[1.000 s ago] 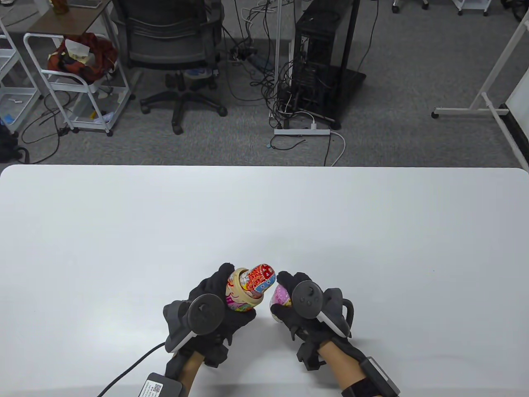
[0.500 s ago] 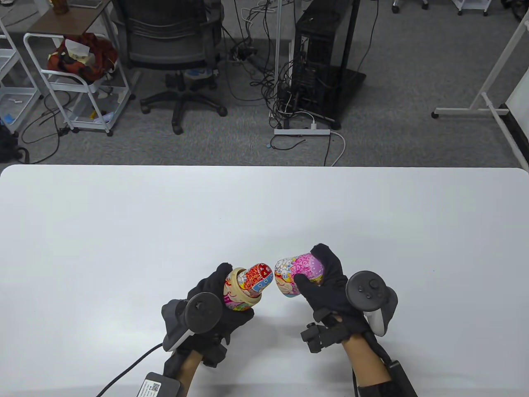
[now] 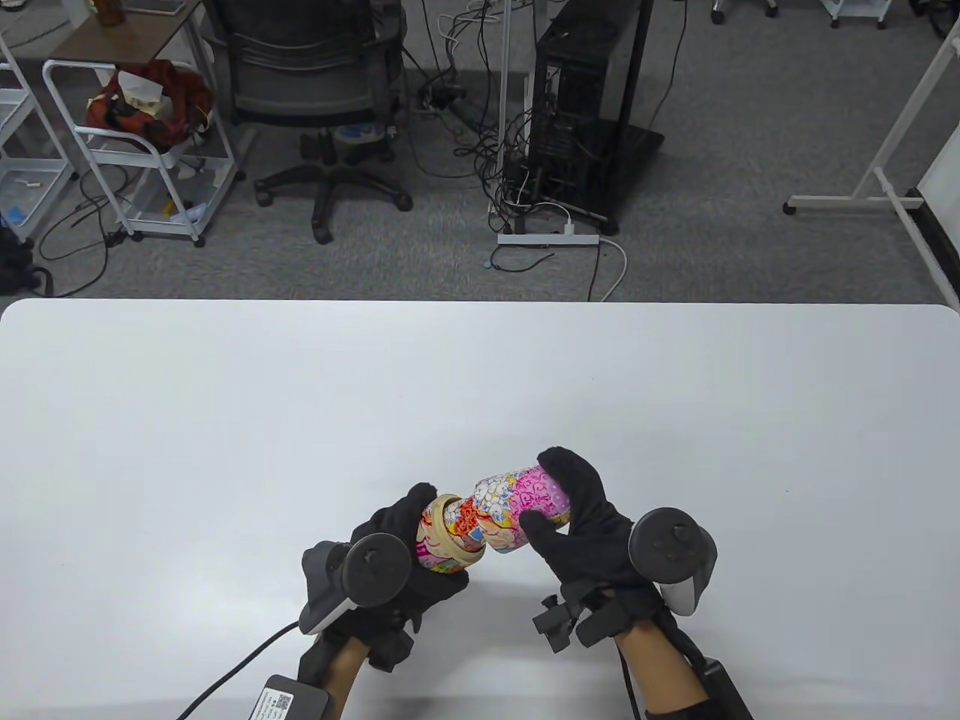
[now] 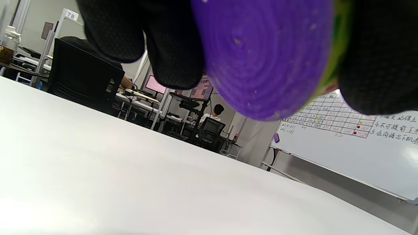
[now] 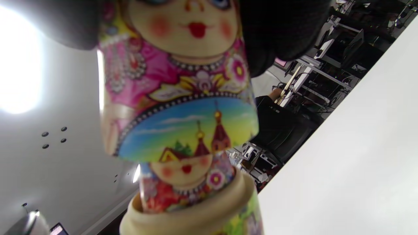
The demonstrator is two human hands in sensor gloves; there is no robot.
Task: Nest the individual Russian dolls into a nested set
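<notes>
My left hand (image 3: pixel 409 555) grips the bottom half of the big doll (image 3: pixel 442 536), tilted to the right above the table, with a smaller red doll (image 3: pixel 466 517) standing in it. Its purple base (image 4: pixel 261 58) fills the left wrist view between my fingers (image 4: pixel 169 42). My right hand (image 3: pixel 585 517) holds the pink top half (image 3: pixel 521 502), whose open rim is over the red doll's head. In the right wrist view the top half (image 5: pixel 183 81) partly covers the small doll (image 5: pixel 186 179), which sits in the wooden rim (image 5: pixel 189 215).
The white table (image 3: pixel 480 390) stretches on all sides of the hands; its far edge runs across the middle of the table view. A cable (image 3: pixel 232 671) trails from my left wrist at the near edge. Beyond the table are a chair (image 3: pixel 315 97) and a computer tower (image 3: pixel 577 112).
My right hand turned over, brought the pink top half up and to the left, and slid it over the red doll's head. My left hand has stayed nearly still.
</notes>
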